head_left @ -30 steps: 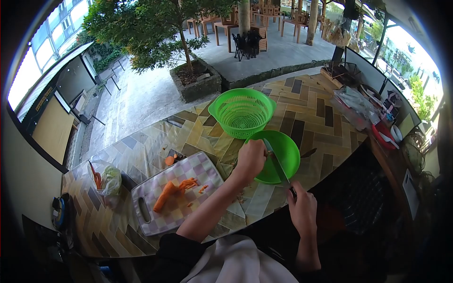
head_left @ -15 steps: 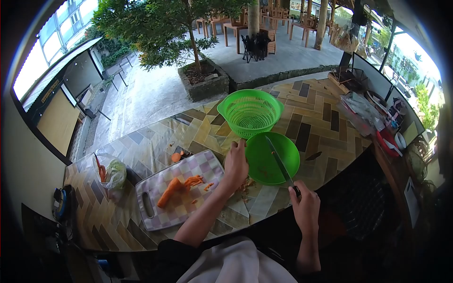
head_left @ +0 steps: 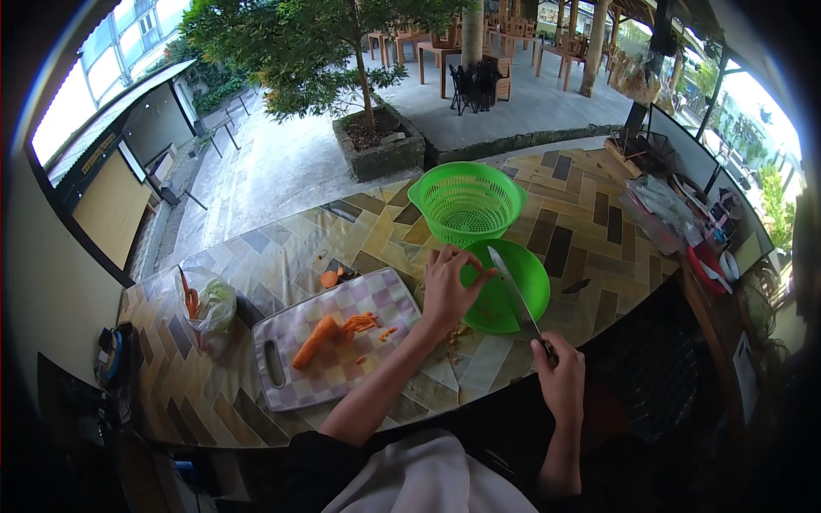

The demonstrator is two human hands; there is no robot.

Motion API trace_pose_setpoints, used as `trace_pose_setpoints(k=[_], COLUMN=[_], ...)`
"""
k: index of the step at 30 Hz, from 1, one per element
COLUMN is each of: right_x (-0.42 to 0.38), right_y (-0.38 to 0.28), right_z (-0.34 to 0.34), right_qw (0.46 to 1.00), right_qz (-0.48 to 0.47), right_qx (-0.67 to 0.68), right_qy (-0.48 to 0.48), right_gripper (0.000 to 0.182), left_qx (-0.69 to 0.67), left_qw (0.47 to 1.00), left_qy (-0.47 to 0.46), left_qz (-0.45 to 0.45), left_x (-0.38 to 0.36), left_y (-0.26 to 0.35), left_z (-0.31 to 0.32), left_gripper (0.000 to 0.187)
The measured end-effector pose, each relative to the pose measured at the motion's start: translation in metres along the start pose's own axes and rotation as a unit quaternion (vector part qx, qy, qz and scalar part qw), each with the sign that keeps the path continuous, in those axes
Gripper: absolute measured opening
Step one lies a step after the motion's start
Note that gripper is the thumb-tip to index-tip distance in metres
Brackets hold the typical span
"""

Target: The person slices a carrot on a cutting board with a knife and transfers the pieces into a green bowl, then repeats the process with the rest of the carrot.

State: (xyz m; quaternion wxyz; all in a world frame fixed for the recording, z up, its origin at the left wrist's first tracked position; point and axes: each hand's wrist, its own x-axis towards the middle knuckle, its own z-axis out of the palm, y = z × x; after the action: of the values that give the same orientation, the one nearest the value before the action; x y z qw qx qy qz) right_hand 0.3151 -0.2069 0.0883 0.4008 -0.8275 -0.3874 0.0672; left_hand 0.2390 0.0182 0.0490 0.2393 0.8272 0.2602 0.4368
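My right hand (head_left: 560,380) is closed around the handle of a kitchen knife (head_left: 515,292). The blade points away from me, above a bright green bowl (head_left: 532,278). Over the left part of that bowl is my left hand (head_left: 453,291), its fingers curled together; whatever they may pinch is too small to make out. To the left, a checkered cutting board (head_left: 286,342) bears a partly cut carrot (head_left: 315,342), a small heap of carrot strips (head_left: 360,322) and a few loose bits.
Behind the bowl stands a green colander (head_left: 470,201). A plastic bag (head_left: 209,308) of vegetables rests at the left, and carrot end pieces (head_left: 329,279) lie beyond the board. Plastic packs (head_left: 657,209) and a red container (head_left: 708,272) line the tiled counter's (head_left: 590,295) right side.
My left hand has shifted right, from the bowl's left rim to over the bowl. The knife remains in my right hand above the bowl. The whole view has shifted slightly.
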Motion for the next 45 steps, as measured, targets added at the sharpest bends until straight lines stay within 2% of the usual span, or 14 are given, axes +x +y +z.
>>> trace_pose_setpoints(k=[4, 7, 10, 11, 13, 16, 20, 22, 27, 30, 33, 36, 43, 45], right_x=[-0.002, -0.003, -0.003, -0.003, -0.005, -0.016, -0.021, -0.024, -0.023, -0.014, -0.006, -0.008, -0.022, -0.023], right_y=[-0.001, -0.003, 0.004, 0.006, -0.005, -0.021, -0.019, -0.01, -0.008, -0.007, -0.024, -0.026, -0.015, -0.009], right_z=[0.0, -0.001, 0.006, 0.009, 0.01, 0.017, 0.04, 0.058, 0.07, 0.069, 0.057, 0.06, 0.075, 0.076], right_qw=[1.0, 1.0, 0.999, 0.998, 0.99, 0.949, 0.913, 0.924, 0.935, 0.942, 0.925, 0.896, 0.898, 0.894], right_qz=[-0.012, -0.005, -0.026, -0.039, 0.024, 0.059, 0.064, 0.06, 0.059, -0.01, 0.007, 0.039, 0.065, 0.077], right_qx=[0.003, 0.0, 0.035, 0.052, 0.134, 0.247, 0.176, 0.142, 0.115, 0.055, 0.024, 0.052, 0.115, 0.138], right_qy=[0.011, 0.006, 0.014, 0.021, -0.044, -0.187, -0.362, -0.349, -0.329, -0.33, -0.38, -0.44, -0.42, -0.42], right_gripper=[0.018, 0.018, 0.019, 0.019, 0.019, 0.019, 0.02, 0.022, 0.026, 0.028, 0.029, 0.028, 0.026, 0.025], left_qx=[-0.001, 0.006, -0.059, -0.082, -0.127, -0.041, -0.101, -0.081, 0.008, 0.029, 0.037, 0.053, 0.005, 0.014], left_qw=[0.998, 0.999, 0.987, 0.988, 0.987, 0.996, 0.957, 0.945, 0.966, 0.973, 0.983, 0.982, 0.975, 0.982], left_qy=[-0.05, -0.015, -0.122, -0.102, -0.057, -0.026, -0.104, -0.148, -0.071, -0.051, -0.02, -0.02, -0.01, 0.004], left_qz=[-0.046, -0.04, -0.084, -0.085, -0.084, -0.08, -0.251, -0.28, -0.248, -0.222, -0.176, -0.182, -0.22, -0.191], left_x=[-0.002, -0.008, -0.006, -0.007, -0.008, -0.019, -0.066, -0.09, -0.124, -0.124, -0.124, -0.125, -0.124, -0.124], left_y=[0.004, -0.004, -0.014, -0.015, -0.018, -0.031, -0.051, -0.056, -0.069, -0.07, -0.077, -0.074, -0.068, -0.068], left_z=[0.006, 0.009, -0.009, -0.018, -0.043, -0.09, -0.134, -0.141, -0.126, -0.12, -0.115, -0.113, -0.114, -0.114], left_gripper=[0.025, 0.02, 0.014, 0.014, 0.016, 0.021, 0.022, 0.023, 0.024, 0.024, 0.023, 0.022, 0.024, 0.024])
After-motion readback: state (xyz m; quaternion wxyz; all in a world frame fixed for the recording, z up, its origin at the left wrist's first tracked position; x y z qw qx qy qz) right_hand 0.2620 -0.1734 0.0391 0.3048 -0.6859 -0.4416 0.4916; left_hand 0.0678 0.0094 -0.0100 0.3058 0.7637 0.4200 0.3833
